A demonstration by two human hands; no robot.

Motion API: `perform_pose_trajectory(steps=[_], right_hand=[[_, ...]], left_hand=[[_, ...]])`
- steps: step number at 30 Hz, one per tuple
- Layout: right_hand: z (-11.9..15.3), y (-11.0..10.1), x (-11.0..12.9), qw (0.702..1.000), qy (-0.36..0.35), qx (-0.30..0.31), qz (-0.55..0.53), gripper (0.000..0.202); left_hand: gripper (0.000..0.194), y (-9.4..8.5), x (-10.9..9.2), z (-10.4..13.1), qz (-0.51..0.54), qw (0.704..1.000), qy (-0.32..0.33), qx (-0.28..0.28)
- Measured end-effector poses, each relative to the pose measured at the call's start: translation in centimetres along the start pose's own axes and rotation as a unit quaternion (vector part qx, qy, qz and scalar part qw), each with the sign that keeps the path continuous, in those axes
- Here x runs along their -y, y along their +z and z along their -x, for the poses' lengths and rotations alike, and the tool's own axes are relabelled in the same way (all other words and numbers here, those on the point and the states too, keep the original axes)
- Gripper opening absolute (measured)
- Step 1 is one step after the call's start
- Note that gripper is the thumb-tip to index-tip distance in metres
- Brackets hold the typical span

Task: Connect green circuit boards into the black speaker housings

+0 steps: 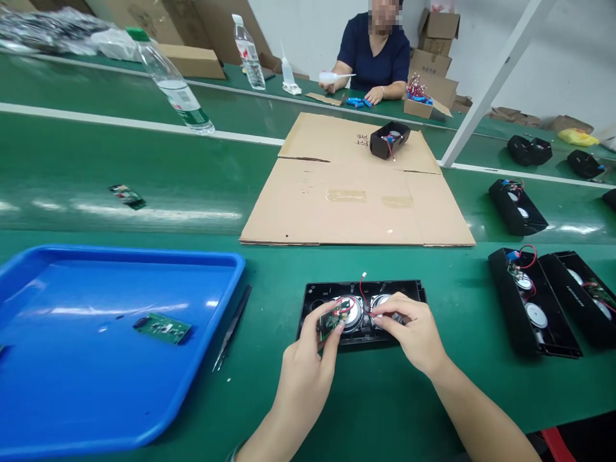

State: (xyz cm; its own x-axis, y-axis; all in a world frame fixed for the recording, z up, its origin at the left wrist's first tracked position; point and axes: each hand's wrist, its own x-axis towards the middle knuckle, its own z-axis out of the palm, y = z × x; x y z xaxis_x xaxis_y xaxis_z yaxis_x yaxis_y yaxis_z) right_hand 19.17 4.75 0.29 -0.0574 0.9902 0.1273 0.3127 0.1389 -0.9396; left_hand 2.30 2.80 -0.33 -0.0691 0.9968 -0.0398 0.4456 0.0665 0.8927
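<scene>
A black speaker housing (314, 294) with two round silver speakers lies on the green table in front of me. Over its left speaker, my left hand (310, 366) holds a small green circuit board (329, 321) between thumb and fingers. Red wires run from the board toward the right. My right hand (414, 330) pinches the thin wires (369, 312) between thumb and forefinger, above the right speaker. One red wire with a small white connector (364, 274) sticks up between the hands.
A blue tray (192, 260) with a green board (166, 328) stands left, black tweezers (233, 327) beside it. Cardboard (356, 218) lies behind the housing. More housings (534, 301) sit right. Across the bench sits a person (375, 54); a bottle (176, 93) is at the back left.
</scene>
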Motion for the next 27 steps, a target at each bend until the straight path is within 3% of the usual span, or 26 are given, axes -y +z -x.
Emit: perform_pose_trajectory(steps=[7,13,18,21,27], right_hand=[[-0.2,1.3,0.2,0.994,0.082,0.076,-0.011,0.013],[0.2,1.5,-0.1,0.986,-0.074,0.041,0.141,0.020],[0.6,2.0,-0.6,0.926,-0.192,-0.080,0.316,0.018],[0.7,2.3,-0.4,0.905,-0.219,-0.071,0.358,0.017],[0.8,2.9,0.0,0.923,-0.223,-0.053,0.310,0.021]], left_hand=[[0.024,-0.4,0.0,-0.2,0.061,0.997,-0.015,0.044],[0.026,-0.1,0.1,0.0,0.065,0.997,-0.034,0.017],[0.025,0.6,0.3,0.7,0.100,0.992,-0.048,-0.052],[0.023,0.8,0.4,0.8,0.096,0.993,-0.036,-0.054],[0.021,0.7,0.4,0.8,0.082,0.995,-0.017,-0.046]])
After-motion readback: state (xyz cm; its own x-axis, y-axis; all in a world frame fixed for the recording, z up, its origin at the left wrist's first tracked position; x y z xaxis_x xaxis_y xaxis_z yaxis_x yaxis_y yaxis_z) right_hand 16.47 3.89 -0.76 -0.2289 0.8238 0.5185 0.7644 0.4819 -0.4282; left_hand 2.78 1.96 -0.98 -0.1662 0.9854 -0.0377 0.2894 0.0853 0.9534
